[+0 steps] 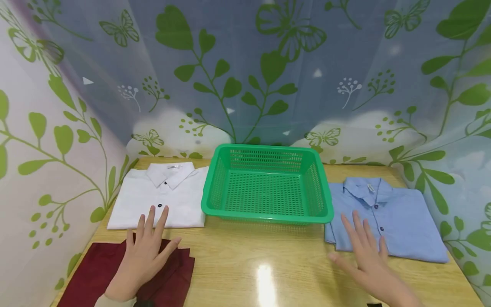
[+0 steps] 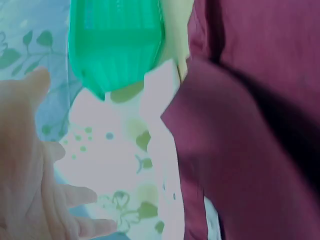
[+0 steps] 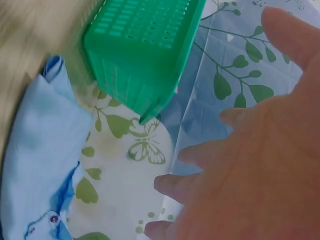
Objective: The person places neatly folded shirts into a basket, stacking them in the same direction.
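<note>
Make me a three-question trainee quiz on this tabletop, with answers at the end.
1. Which garment lies right of the green rectangular perforated plastic basket in the head view?
2. True or false: the person's right hand grips the basket.
3. How many garments lie on the light-brown wood-grain table?

Key:
1. The light-blue collared cloth shirt with dark buttons.
2. False; its fingers are spread, apart from the basket.
3. Three: that shirt, a white collared cloth shirt and a dark-red cloth garment.
</note>
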A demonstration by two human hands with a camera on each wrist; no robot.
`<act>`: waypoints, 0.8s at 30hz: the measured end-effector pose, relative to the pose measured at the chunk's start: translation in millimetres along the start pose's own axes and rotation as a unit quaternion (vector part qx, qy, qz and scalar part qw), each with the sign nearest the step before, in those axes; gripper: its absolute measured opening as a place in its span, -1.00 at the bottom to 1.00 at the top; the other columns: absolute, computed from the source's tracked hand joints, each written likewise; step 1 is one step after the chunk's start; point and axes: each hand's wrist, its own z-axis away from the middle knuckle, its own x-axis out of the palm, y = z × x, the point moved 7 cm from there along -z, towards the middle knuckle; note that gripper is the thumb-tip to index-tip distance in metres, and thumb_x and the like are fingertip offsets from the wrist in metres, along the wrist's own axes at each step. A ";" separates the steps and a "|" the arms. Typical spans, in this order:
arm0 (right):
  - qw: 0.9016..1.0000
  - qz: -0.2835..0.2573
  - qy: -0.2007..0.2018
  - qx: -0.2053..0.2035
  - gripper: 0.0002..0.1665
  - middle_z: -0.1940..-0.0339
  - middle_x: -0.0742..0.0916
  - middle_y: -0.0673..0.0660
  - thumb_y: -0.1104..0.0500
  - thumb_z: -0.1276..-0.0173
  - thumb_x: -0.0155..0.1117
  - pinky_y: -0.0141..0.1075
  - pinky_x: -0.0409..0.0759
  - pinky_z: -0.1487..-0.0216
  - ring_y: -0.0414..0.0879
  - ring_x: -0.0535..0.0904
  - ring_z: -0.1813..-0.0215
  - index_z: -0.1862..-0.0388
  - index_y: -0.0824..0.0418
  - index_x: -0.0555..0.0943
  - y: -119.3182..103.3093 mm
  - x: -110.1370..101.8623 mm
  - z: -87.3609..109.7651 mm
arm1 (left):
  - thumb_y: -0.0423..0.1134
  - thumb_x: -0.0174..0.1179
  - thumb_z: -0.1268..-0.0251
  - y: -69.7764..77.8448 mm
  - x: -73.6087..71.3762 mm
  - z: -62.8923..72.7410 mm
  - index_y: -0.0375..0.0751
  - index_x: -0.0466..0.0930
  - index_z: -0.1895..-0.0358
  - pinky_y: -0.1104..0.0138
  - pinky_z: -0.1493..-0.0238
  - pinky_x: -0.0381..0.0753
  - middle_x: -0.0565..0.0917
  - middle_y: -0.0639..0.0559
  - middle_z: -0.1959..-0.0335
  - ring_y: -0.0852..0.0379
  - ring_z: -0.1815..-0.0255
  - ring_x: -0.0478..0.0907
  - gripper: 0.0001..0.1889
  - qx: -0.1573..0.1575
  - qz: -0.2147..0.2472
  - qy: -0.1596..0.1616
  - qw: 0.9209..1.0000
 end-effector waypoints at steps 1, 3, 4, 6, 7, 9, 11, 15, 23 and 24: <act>1.000 -0.005 -0.001 -0.002 0.05 -0.61 -0.36 0.18 -0.18 -0.49 0.12 0.48 -0.70 -0.17 0.37 -0.52 -0.54 -0.64 -0.15 -0.35 -1.0 1.9 0.7 | 0.27 0.00 -0.44 -3.5 -0.8 0.5 0.03 -0.25 -0.63 -0.52 -0.21 -0.17 -0.11 -0.40 -0.57 -0.54 -0.49 -0.15 -0.10 -0.008 0.005 -0.006 1.000; 1.000 -0.022 0.000 -0.009 0.04 -0.61 -0.33 0.23 -0.14 -0.51 0.12 0.48 -0.68 -0.18 0.41 -0.48 -0.54 -0.64 -0.16 -0.34 -3.8 6.4 1.9 | 0.26 0.01 -0.44 -10.0 -2.4 1.8 -0.02 -0.25 -0.63 -0.52 -0.21 -0.16 -0.11 -0.43 -0.56 -0.58 -0.46 -0.13 -0.09 -0.017 0.007 -0.014 1.000; 0.999 -0.030 0.001 -0.013 0.03 -0.61 -0.31 0.25 -0.13 -0.51 0.13 0.48 -0.66 -0.19 0.42 -0.46 -0.54 -0.64 -0.15 -0.33 -5.4 8.8 2.5 | 0.26 0.02 -0.43 -13.3 -3.4 2.6 -0.04 -0.23 -0.63 -0.52 -0.21 -0.15 -0.11 -0.45 -0.55 -0.59 -0.45 -0.12 -0.08 -0.021 0.008 -0.015 1.000; 0.998 -0.059 -0.003 -0.025 0.03 -0.61 -0.27 0.28 -0.08 -0.51 0.14 0.49 -0.64 -0.20 0.45 -0.42 -0.53 -0.65 -0.12 -0.30 -9.7 15.2 3.2 | 0.27 0.04 -0.42 -20.5 -5.4 5.0 -0.08 -0.22 -0.62 -0.53 -0.19 -0.15 -0.12 -0.48 -0.54 -0.63 -0.43 -0.11 -0.07 -0.030 0.010 -0.019 0.999; 0.997 -0.075 -0.006 -0.032 0.02 -0.61 -0.25 0.31 -0.05 -0.51 0.16 0.49 -0.62 -0.21 0.47 -0.40 -0.53 -0.65 -0.10 -0.28 -12.3 18.8 3.4 | 0.27 0.05 -0.41 -24.5 -7.0 6.5 -0.09 -0.21 -0.62 -0.53 -0.19 -0.14 -0.11 -0.49 -0.53 -0.64 -0.43 -0.10 -0.06 -0.035 0.012 -0.020 0.999; 0.993 -0.111 -0.020 -0.043 0.03 -0.62 -0.24 0.30 -0.02 -0.50 0.18 0.52 -0.56 -0.21 0.48 -0.38 -0.52 -0.65 -0.09 -0.26 -18.0 27.1 3.4 | 0.28 0.05 -0.41 -34.0 -9.8 10.0 -0.12 -0.18 -0.62 -0.54 -0.16 -0.11 -0.10 -0.52 -0.52 -0.66 -0.40 -0.08 -0.06 -0.047 0.011 -0.019 0.999; 0.988 -0.142 -0.033 -0.048 0.03 -0.61 -0.28 0.28 0.00 -0.49 0.20 0.58 -0.46 -0.17 0.49 -0.39 -0.51 -0.65 -0.10 -0.25 -23.7 34.8 2.9 | 0.28 0.04 -0.41 -45.1 -12.6 14.1 -0.14 -0.18 -0.61 -0.55 -0.14 -0.12 -0.10 -0.56 -0.50 -0.68 -0.39 -0.08 -0.06 -0.061 0.012 -0.019 0.998; 0.983 -0.171 -0.032 -0.050 0.04 -0.59 -0.37 0.24 0.03 -0.48 0.21 0.66 -0.26 -0.06 0.47 -0.43 -0.52 -0.65 -0.12 -0.25 -32.5 43.2 1.8 | 0.26 0.05 -0.41 -70.1 -18.3 24.1 -0.22 -0.14 -0.59 -0.55 -0.10 -0.08 -0.05 -0.61 -0.44 -0.67 -0.35 -0.03 -0.06 -0.094 0.003 -0.009 0.996; 0.973 -0.220 -0.062 -0.014 0.01 -0.63 -0.19 0.22 -0.05 -0.51 0.15 0.50 -0.16 -0.27 0.36 -0.30 -0.57 -0.64 -0.17 -0.28 -40.2 60.3 6.0 | 0.21 0.01 -0.46 -123.2 -21.7 50.8 -0.34 -0.21 -0.56 -0.56 0.03 0.00 -0.02 -0.72 -0.34 -0.78 -0.19 0.03 -0.07 -0.157 0.006 -0.003 0.988; 0.971 -0.228 -0.078 -0.003 0.00 -0.64 -0.17 0.21 -0.07 -0.52 0.15 0.47 -0.16 -0.30 0.34 -0.28 -0.57 -0.64 -0.18 -0.28 -42.4 64.3 6.8 | 0.21 0.00 -0.46 -127.6 -21.5 53.7 -0.36 -0.22 -0.55 -0.57 0.04 -0.01 -0.03 -0.74 -0.33 -0.79 -0.19 0.03 -0.07 -0.163 0.012 -0.009 0.987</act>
